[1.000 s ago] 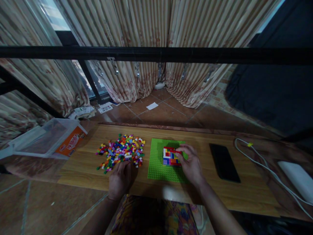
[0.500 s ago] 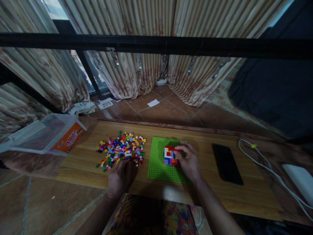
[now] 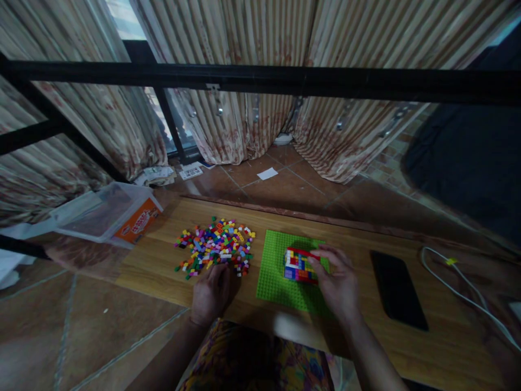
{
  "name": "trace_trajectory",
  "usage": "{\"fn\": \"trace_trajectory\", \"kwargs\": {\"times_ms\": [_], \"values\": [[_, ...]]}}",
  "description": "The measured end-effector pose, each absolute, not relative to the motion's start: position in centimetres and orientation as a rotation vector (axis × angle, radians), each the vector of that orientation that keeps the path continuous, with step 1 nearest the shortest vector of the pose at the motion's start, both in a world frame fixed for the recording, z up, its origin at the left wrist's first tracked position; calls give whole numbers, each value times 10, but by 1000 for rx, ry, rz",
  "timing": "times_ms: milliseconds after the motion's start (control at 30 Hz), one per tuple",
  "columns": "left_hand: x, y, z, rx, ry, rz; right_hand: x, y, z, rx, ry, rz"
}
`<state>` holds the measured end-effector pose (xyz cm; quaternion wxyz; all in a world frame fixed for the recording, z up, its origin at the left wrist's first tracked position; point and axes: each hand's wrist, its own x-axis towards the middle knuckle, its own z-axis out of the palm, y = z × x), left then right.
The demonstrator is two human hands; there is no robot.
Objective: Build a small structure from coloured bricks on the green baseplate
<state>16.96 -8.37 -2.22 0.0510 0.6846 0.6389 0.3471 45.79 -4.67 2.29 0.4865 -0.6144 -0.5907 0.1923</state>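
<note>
A small block build of red, white, blue, yellow and purple toy bricks (image 3: pixel 299 266) sits over the green studded baseplate (image 3: pixel 271 285). My right hand (image 3: pixel 337 279) grips its right end, thumb on the near side and fingers at the far red edge; that end is partly hidden. Whether the build is fixed to the plate I cannot tell. To the left lies a loose pile of small coloured bricks (image 3: pixel 220 244). My left hand (image 3: pixel 210 293) rests at the pile's near edge with its fingers curled closed, and what they hold, if anything, is hidden.
A black phone (image 3: pixel 399 288) lies on the wooden board (image 3: pixel 158 266) right of the baseplate, with a white cable (image 3: pixel 459 285) beyond it. A clear plastic bin with an orange label (image 3: pixel 138 222) stands at the left. A dark rail (image 3: pixel 260 79) crosses before the curtains.
The view has swung left, shifting everything rightward in the picture. My right hand stays at the build, its fingers slightly further right on it. My left hand remains closed by the pile.
</note>
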Motion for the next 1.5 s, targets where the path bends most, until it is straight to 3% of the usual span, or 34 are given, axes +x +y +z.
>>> {"fn": "trace_trajectory", "kwargs": {"times_ms": [167,433,733,967,1233,1500], "values": [[174,-90,-15,1945,1913,1136,402,-72,42,-1316,-1676,705],[123,-79,8,1637,2230,1232,319,-45,8,-1285,-1965,848],[78,-62,-7,1751,2264,918,272,-7,21,-1149,-2175,600],[77,-59,-16,1788,2264,962,208,9,16,-1074,-2471,481],[75,-60,-22,1807,2215,985,211,24,9,-1226,-2520,274],[75,-60,-21,1805,2200,1007,193,17,15,-1291,-2575,313]]}}
